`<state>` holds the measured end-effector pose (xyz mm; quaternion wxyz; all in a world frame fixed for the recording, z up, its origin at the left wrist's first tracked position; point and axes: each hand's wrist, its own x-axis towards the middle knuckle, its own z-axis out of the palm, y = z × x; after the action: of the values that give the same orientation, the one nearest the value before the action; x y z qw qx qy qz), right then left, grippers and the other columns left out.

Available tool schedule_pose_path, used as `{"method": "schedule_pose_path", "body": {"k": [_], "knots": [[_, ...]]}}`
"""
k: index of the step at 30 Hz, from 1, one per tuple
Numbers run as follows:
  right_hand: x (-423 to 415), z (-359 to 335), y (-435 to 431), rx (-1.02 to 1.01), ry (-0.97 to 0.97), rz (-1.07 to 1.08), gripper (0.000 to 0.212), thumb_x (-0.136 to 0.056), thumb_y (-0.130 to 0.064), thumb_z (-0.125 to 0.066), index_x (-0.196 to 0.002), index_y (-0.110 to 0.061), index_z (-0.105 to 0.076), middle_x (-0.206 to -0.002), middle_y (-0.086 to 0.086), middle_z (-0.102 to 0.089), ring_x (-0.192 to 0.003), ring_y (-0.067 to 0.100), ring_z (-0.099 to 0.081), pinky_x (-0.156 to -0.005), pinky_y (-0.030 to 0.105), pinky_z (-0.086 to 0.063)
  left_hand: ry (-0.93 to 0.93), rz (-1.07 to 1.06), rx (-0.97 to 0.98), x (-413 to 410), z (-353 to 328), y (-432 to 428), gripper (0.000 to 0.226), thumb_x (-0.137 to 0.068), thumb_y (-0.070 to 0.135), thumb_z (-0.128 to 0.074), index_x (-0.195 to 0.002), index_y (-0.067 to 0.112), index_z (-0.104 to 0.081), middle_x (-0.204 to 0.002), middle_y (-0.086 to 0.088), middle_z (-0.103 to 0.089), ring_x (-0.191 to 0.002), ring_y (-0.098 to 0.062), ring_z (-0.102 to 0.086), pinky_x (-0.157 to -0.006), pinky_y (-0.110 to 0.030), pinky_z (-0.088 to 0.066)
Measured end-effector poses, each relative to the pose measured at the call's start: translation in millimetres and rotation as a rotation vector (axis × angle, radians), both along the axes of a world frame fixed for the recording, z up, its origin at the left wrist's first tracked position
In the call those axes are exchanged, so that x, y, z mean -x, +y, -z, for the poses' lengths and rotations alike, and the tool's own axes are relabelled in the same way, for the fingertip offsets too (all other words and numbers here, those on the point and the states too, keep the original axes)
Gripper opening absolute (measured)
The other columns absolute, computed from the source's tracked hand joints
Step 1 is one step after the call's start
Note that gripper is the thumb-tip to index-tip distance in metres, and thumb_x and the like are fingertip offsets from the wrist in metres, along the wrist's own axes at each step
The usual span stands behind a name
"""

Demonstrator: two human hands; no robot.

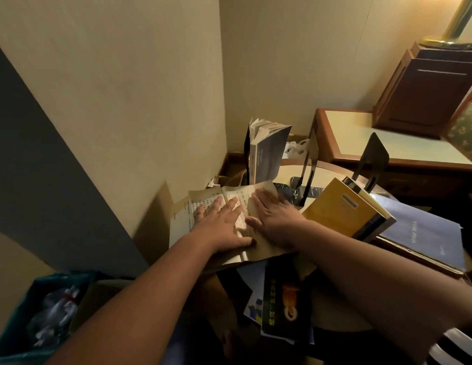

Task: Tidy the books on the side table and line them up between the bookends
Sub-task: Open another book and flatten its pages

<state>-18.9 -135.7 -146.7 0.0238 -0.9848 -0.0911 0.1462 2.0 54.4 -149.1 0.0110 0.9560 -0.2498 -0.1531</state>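
While lying open under both palms, the yellowed-page book (pixel 203 200) sits on the pale round counter (pixel 285 172) | left hand (pixel 219 219) spread flat, right hand (pixel 271 214) flat, fingers together | step: gathering | next, likely: close it, stand it beyond the hands beside grey upright paperback (pixel 267 154).

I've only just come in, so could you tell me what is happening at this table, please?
A person is pressing both the left hand and the right hand flat on an open book on the side table. One grey book already stands upright by a black bookend at the back. A yellow book, a dark green book and others sit scattered, not yet lined up.
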Motion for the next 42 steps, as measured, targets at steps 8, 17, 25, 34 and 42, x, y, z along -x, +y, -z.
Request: {"method": "schedule_pose_path", "body": {"k": [8, 17, 25, 34, 42], "knots": [[53, 19, -8, -0.04, -0.04, 0.014, 0.103, -0.075, -0.079, 0.009, -0.158, -0.018, 0.014, -0.163, 0.006, 0.022, -0.148, 0.022, 0.025, -0.118, 0.039, 0.017, 0.006, 0.045, -0.023, -2, -4, 3, 0.107, -0.074, 0.089, -0.04, -0.155, 0.037, 0.007, -0.162, 0.012, 0.019, -0.148, -0.02, 0.024, -0.116, -0.057, 0.014], [66, 23, -7, -0.088, -0.067, 0.052, 0.092, -0.082, -0.076, 0.003, -0.157, -0.024, 0.015, -0.162, 0.0, 0.026, -0.146, 0.017, 0.03, -0.119, 0.041, 0.018, -0.162, -0.007, 0.108, 23, -3, 41, 0.077, -0.096, 0.065, -0.027, -0.157, 0.027, 0.001, -0.164, 0.002, 0.015, -0.15, -0.018, 0.017, -0.121, -0.053, 0.005], [69, 23, -6, -0.089, -0.06, 0.049, 0.079, -0.097, -0.068, -0.013, -0.156, -0.025, 0.016, -0.161, -0.003, 0.028, -0.144, 0.015, 0.032, -0.12, 0.043, 0.017, -0.121, -0.203, 0.282, 37, 2, 77, 0.08, -0.099, 0.059, -0.03, -0.157, 0.019, 0.007, -0.165, 0.002, 0.007, -0.152, -0.018, 0.008, -0.121, -0.05, 0.0], [71, 21, -4, -0.106, -0.066, 0.043, 0.082, -0.093, -0.071, -0.009, -0.157, -0.025, 0.015, -0.163, -0.001, 0.024, -0.147, 0.017, 0.029, -0.123, 0.044, 0.013, -0.233, -0.25, 0.76, 45, -31, 65, 0.042, -0.1, 0.015, -0.047, -0.141, 0.014, -0.051, -0.132, -0.008, -0.061, -0.119, -0.025, -0.06, -0.094, -0.038, -0.055], [69, -8, -2, -0.203, -0.089, 0.043, 0.077, -0.099, -0.062, -0.038, -0.16, -0.023, -0.013, -0.168, 0.0, -0.008, -0.155, 0.022, 0.001, -0.125, 0.05, -0.002, -0.103, -0.346, 0.936, 32, -35, 53, 0.026, -0.086, 0.012, -0.071, -0.104, 0.03, -0.071, -0.103, 0.005, -0.072, -0.094, -0.008, -0.069, -0.08, -0.035, -0.061]]}}
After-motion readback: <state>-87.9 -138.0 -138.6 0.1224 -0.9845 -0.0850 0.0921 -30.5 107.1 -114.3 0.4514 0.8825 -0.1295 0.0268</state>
